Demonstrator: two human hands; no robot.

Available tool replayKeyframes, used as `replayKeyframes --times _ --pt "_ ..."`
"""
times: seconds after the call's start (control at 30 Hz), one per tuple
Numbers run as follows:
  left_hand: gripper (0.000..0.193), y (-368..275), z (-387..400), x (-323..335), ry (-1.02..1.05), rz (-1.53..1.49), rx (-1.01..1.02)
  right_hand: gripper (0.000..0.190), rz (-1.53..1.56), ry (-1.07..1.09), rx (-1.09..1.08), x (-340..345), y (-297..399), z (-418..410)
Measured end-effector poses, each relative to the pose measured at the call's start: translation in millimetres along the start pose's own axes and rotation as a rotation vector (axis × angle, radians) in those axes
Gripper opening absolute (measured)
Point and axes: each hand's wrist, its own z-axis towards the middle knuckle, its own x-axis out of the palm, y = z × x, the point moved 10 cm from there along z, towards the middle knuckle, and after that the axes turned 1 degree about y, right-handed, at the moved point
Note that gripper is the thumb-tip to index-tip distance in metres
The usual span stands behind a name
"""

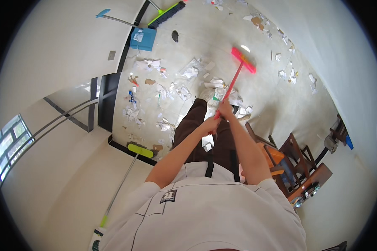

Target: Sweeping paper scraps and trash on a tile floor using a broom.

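Note:
Both hands grip the red handle (234, 82) of a push broom. My left hand (211, 125) is closed around its near end, close to my body. Farther up the handle my right hand (226, 109) is wrapped around it. The pink-red broom head (243, 60) rests on or just above the pale floor (207, 40), slightly blurred, beside a white half-round scrap (245, 48). Around my feet lies a heap of crumpled paper (215, 83) and clear plastic packaging (191, 69).
A blue long-handled dustpan (143, 39) with paper in it stands at the far left wall, near a green-and-black broom (166, 15). A green-headed broom (140, 150) leans at left. Wooden chairs (293, 153) are stacked at right. Paper scraps (292, 76) lie along the right wall.

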Motion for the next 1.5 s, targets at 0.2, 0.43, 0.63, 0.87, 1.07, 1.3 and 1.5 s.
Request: replayKeyframes --times 0.2,0.43,0.63,0.87,1.07,1.3,1.5 --pt "0.024 66.3 -122.6 -84.6 -0.144 -0.049 -0.152 0.012 0.345 0.433 0.163 141.1 37.4 -116.1" --pt "0.018 34.1 -140.2 -4.8 -0.005 -0.467 -0.078 0.033 -0.171 0.193 -0.134 62.0 83.6 -120.3" --pt "0.015 36.5 -71.9 76.8 0.031 -0.655 0.066 0.039 -0.204 0.039 -0.231 -40.0 70.9 -101.8" --pt "0.025 47.1 50.8 103.1 0.070 -0.761 0.156 0.048 -0.213 0.052 -0.220 -41.0 -1.1 9.0" --pt "0.024 109.8 55.5 79.5 -0.217 -0.409 0.079 0.059 -0.207 0.057 -0.122 -6.1 -78.4 -16.1" --pt "0.024 243.6 -67.2 92.4 -0.268 -0.460 -0.104 0.077 -0.577 0.169 -0.485 78.3 -137.7 -187.0" --pt "0.021 235.4 -136.9 102.0 -0.208 -0.781 0.046 0.064 -0.147 0.166 -0.258 68.5 -97.1 -241.2"
